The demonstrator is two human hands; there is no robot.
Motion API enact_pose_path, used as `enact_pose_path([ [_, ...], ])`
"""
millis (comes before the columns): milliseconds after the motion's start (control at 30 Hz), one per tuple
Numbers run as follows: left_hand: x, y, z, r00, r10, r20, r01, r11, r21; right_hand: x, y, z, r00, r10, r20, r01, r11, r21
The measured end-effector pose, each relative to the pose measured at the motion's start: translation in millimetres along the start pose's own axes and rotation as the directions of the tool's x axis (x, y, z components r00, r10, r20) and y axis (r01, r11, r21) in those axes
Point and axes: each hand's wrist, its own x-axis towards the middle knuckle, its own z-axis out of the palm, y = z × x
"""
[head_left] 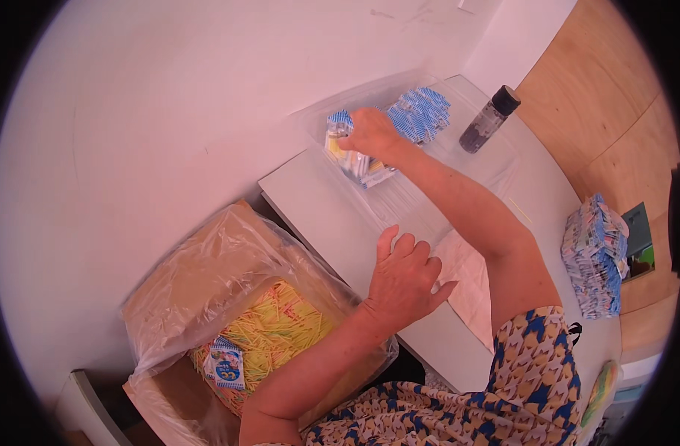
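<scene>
My right hand (375,135) reaches into a clear plastic tray (399,212) at the back of the table, its fingers closed at the left end of a row of small flat packets (371,172). More packets with blue-and-white striped edges (420,115) stand packed in the tray to the right of that hand. My left hand (407,281) hovers over the table's left edge, fingers apart and loosely bent, holding nothing. Below and left of it, a cardboard box (199,249) lined with clear plastic holds many thin yellow, green and pink sticks (280,323). One blue-and-white packet (226,364) lies on the sticks.
A dark bottle with a black cap (490,119) stands right of the packets. A pale pink cloth or sheet (462,286) lies on the white table (436,346). At the right edge sits a large bundle of packets (596,256). A white wall (169,111) rises behind.
</scene>
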Motion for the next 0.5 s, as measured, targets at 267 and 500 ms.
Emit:
enact_pose_path([
  [267,11,6,-6,1.0,0.008,-0.008,-0.009,1.0,-0.016,8,26,21,0.998,0.005,-0.069,0.001,0.997,0.083],
  [500,66,-47,-40,0.962,-0.123,0.242,0.146,0.986,-0.076,11,47,7,0.986,-0.13,0.107,0.085,0.933,0.349],
])
